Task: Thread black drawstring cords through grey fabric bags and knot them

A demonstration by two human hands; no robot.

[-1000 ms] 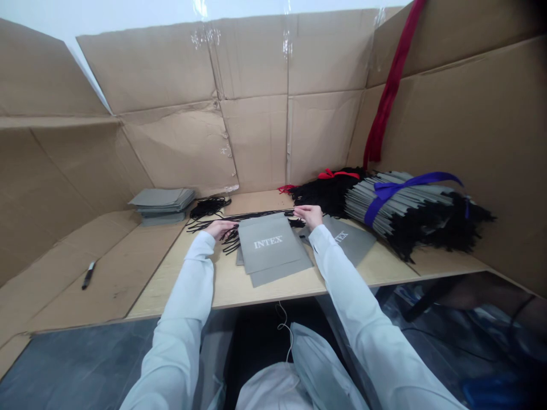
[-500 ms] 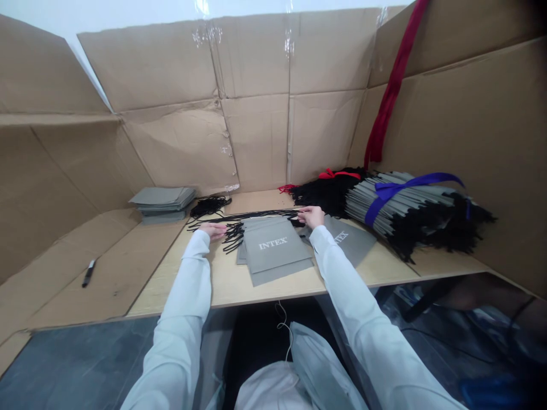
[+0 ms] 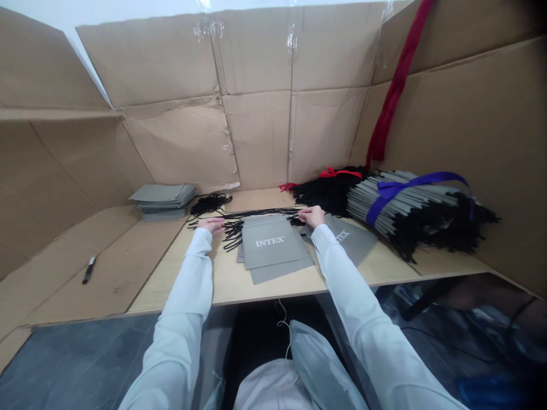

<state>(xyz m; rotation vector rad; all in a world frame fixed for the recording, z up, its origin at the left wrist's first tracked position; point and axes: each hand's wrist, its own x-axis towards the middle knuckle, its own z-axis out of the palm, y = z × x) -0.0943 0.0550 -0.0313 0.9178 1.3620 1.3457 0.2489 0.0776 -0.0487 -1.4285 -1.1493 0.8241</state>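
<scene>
A small stack of flat grey bags marked INTEX [image 3: 272,246] lies on the wooden table [image 3: 231,285] in front of me. Black cords [image 3: 256,214] stretch along the stack's far edge. My left hand [image 3: 212,225] pinches the cords at their left end, beside a tangle of black cord [image 3: 233,232]. My right hand [image 3: 311,216] grips the cords at the right end, fingers curled. Another grey INTEX bag [image 3: 352,239] lies under my right forearm.
A bundle of grey bags tied with a blue ribbon [image 3: 405,196] and black cords tied with red ribbon [image 3: 329,191] lie at the right. A pile of grey bags [image 3: 164,200] sits back left, a black marker [image 3: 88,269] on the cardboard at left. Cardboard walls [image 3: 256,91] surround the table.
My left hand has slid left and a little farther away along the cords, pulling them straighter. My right hand has stayed at the right end.
</scene>
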